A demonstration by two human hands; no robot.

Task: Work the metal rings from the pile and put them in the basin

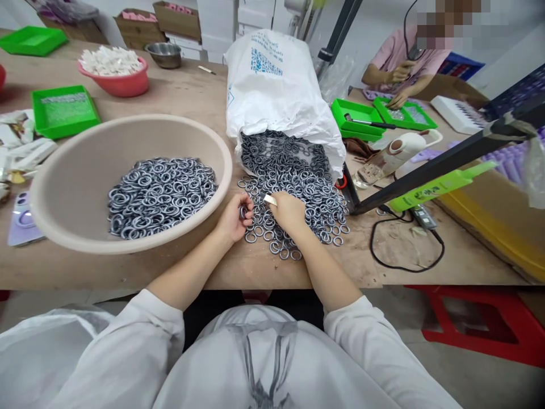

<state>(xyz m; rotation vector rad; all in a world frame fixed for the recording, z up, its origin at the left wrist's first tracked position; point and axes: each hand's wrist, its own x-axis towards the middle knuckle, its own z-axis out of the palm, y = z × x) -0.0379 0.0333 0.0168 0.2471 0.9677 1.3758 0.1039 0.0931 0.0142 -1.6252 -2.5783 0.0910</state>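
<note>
Basin (72,187): beige, dark rings (164,196) heaped inside
Sack (276,85): white, its mouth facing the person
Spilled rings (319,207): fanned from that mouth onto the table (259,275) (some lying singly)
Right hand (289,213): over them, fingers closed on a pale strip (269,200)
Left hand (234,220): near the basin, fingers curled around a ring (242,212)

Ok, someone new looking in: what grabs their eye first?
Probably the big beige basin at left, partly filled with dark, shiny rings. Right of it, a white sack spills a heap of rings onto the table, where the right hand grips a small pale piece.
</note>
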